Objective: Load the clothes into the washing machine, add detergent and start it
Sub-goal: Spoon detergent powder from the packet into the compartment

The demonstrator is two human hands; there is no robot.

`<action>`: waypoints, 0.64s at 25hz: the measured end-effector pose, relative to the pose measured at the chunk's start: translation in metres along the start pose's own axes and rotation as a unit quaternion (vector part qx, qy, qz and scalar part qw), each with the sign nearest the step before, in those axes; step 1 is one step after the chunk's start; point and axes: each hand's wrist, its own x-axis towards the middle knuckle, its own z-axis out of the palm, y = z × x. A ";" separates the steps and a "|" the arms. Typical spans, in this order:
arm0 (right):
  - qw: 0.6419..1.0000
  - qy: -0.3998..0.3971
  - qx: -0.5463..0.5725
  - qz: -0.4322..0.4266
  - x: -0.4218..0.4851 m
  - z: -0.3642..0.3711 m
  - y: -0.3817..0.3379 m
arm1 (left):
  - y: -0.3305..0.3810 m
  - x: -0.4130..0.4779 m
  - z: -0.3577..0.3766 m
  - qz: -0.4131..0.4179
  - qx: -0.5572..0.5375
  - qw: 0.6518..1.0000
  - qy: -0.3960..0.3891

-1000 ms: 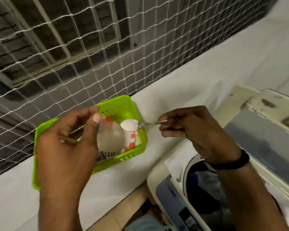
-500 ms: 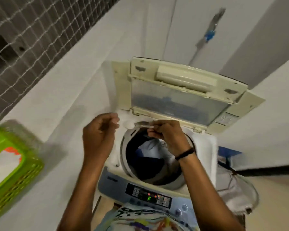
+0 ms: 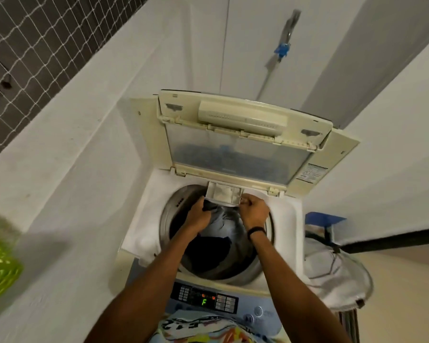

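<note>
Head view: a green plastic basket (image 3: 0, 268) sits at the far left edge on the white ledge (image 3: 60, 169), then the top-load washing machine (image 3: 144, 219) with its lid (image 3: 233, 154) raised, dark and grey clothes (image 3: 223, 226) in the drum, and the panel display (image 3: 203, 302) showing a green F. The left hand (image 3: 198, 214) grips the left front corner of the pulled-out detergent drawer (image 3: 224, 194) at the drum's back rim. The right hand (image 3: 254, 211) has its fingers curled tight at the drawer's right front corner, cannot tell whether it holds anything, and a white mesh laundry bag (image 3: 332, 271) stands just beside the machine's right side.
</note>
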 end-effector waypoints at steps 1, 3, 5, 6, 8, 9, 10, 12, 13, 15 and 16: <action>0.999 -0.004 -0.032 -0.039 -0.001 0.006 0.004 | 0.000 0.001 0.002 -0.001 0.014 1.000 -0.007; 0.994 0.000 -0.045 -0.096 -0.007 0.012 0.010 | 0.000 0.003 0.005 -0.004 0.027 1.000 -0.017; 0.989 0.022 -0.042 -0.139 -0.013 0.014 0.013 | -0.001 0.004 0.008 -0.005 0.032 0.999 -0.020; 0.985 0.028 -0.049 -0.162 -0.015 0.015 0.015 | -0.001 0.005 0.008 -0.005 0.031 0.999 -0.019; 0.978 0.020 -0.071 -0.196 -0.014 0.023 0.021 | 0.001 0.006 0.009 0.001 0.037 0.999 -0.021; 0.976 0.013 -0.076 -0.203 -0.014 0.027 0.023 | 0.004 0.005 0.010 0.004 0.042 0.999 -0.022; 0.976 0.009 -0.079 -0.204 -0.013 0.030 0.025 | 0.005 0.005 0.010 0.009 0.045 0.999 -0.023; 0.977 0.017 -0.082 -0.195 -0.014 0.030 0.023 | 0.009 0.003 0.009 0.016 0.038 0.999 -0.029; 0.980 0.032 -0.073 -0.183 -0.015 0.029 0.020 | 0.009 0.002 0.007 0.018 0.035 0.999 -0.030; 0.987 0.076 -0.023 -0.138 -0.015 0.022 0.014 | 0.011 -0.002 0.000 0.012 0.024 1.000 -0.014; 0.991 0.081 0.021 -0.101 -0.015 0.017 0.009 | 0.014 -0.006 -0.004 0.011 0.015 1.000 0.004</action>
